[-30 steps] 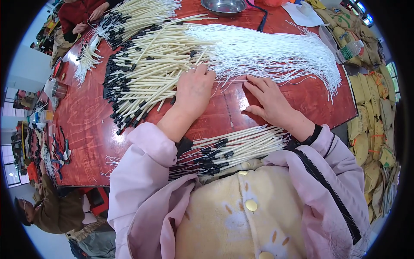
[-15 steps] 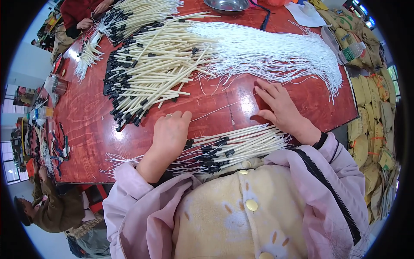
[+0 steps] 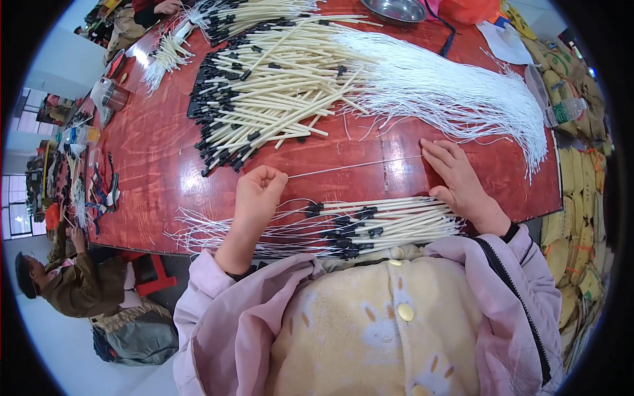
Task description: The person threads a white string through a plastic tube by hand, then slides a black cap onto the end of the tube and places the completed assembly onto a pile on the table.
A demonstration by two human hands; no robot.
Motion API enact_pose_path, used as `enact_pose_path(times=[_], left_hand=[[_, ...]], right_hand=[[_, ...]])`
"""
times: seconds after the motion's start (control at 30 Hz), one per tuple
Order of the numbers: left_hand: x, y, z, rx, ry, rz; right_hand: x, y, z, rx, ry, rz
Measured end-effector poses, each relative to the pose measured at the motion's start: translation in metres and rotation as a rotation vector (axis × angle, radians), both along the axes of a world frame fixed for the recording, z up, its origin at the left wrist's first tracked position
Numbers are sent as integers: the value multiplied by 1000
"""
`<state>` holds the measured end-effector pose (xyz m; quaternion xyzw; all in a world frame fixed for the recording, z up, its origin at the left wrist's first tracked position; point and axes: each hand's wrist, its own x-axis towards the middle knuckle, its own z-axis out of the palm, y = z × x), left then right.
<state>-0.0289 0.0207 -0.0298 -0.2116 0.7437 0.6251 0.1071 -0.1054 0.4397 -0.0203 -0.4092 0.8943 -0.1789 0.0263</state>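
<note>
- One thin white cord runs taut, nearer me than the stick heap.
- My left hand pinches one end; my right hand, thumb spread wide, has its fingertips at the other.
- Right of the heap: limp white strands.
- Beyond it: a shiny round metal bowl.
- Nearer me than the heap: smooth cream sticks, black-capped, on the glossy red surface.

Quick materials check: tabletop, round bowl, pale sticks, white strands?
Tabletop: likely painted or varnished wood; glossy red, grain-like streaks, bright reflections.
Round bowl: probably stainless steel; silvery, shiny highlights.
Pale sticks: smooth cream; plastic or wood, can't tell.
White strands: thin and flexible, possibly plastic-coated wire or cord; no core visible.
</note>
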Motion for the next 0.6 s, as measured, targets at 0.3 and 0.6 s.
enact_pose_path(times=[0.3, 0.6], left_hand=[[-2, 23, 38, -1127, 297, -251], [-99, 62, 25, -1414, 697, -466]], right_hand=[[-2, -2, 0, -38, 0, 16], [-3, -1, -4, -89, 7, 2]])
